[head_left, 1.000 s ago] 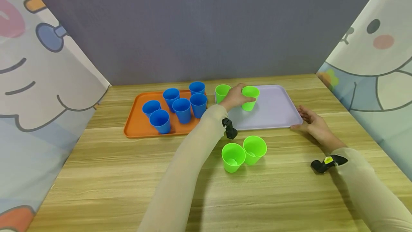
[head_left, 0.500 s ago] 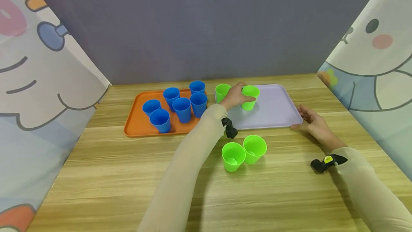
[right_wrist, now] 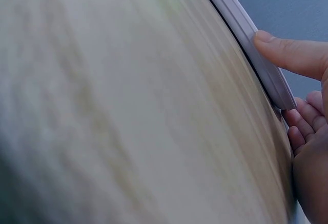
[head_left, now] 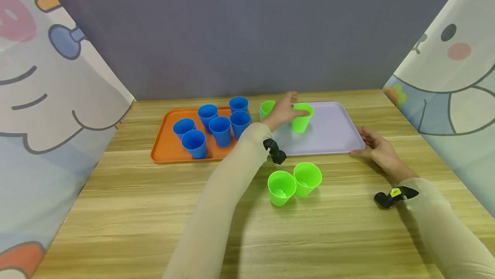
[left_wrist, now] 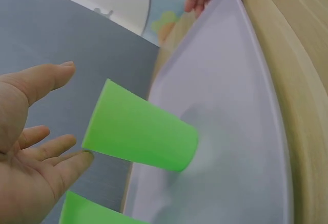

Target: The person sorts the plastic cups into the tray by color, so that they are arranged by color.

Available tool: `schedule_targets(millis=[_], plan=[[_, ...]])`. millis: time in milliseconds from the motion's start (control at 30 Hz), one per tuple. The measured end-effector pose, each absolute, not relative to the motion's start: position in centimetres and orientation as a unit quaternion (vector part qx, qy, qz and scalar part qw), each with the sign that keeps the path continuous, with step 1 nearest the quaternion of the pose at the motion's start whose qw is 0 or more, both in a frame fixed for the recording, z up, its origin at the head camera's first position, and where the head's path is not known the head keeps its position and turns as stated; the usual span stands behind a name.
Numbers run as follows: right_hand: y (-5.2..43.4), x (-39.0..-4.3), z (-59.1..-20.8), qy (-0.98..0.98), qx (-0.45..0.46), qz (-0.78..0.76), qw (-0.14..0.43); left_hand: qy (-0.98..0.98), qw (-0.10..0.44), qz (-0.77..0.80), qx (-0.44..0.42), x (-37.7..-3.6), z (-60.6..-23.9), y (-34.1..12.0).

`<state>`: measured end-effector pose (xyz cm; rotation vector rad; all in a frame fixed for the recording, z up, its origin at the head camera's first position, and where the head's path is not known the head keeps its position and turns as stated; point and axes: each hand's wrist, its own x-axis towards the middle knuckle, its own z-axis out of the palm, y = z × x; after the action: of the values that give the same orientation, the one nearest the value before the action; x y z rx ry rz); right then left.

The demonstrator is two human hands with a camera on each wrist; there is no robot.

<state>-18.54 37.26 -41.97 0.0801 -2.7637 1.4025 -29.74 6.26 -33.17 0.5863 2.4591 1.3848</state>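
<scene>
Wooden tabletop (head_left: 116, 210) carries an orange tray (head_left: 164, 150) of blue cups (head_left: 220, 130) and a lilac tray (head_left: 332, 130), on which a green cup (head_left: 301, 118) stands upright near the back left. Left hand (head_left: 280, 113) is beside that cup with fingers spread and slack, gripping nothing; right hand (head_left: 377, 150) rests flat-fingered against the lilac tray's near right corner. Judged light, thin-walled and smooth, the cup is best taken round its wall below the rim.

There are 6 blue cups (head_left: 221, 130), 4 green cups (head_left: 281, 188), 2 trays (head_left: 332, 130) and 2 hands (head_left: 377, 150).
</scene>
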Motion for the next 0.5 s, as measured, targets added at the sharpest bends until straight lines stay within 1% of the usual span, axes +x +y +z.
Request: schedule_targets(millis=[500], plan=[[37.1, -18.5, -42.0, -0.887, 0.032, 0.461, 0.022, 0.798, 0.132, 0.558, 0.184, -29.5, -31.2, 3.5]])
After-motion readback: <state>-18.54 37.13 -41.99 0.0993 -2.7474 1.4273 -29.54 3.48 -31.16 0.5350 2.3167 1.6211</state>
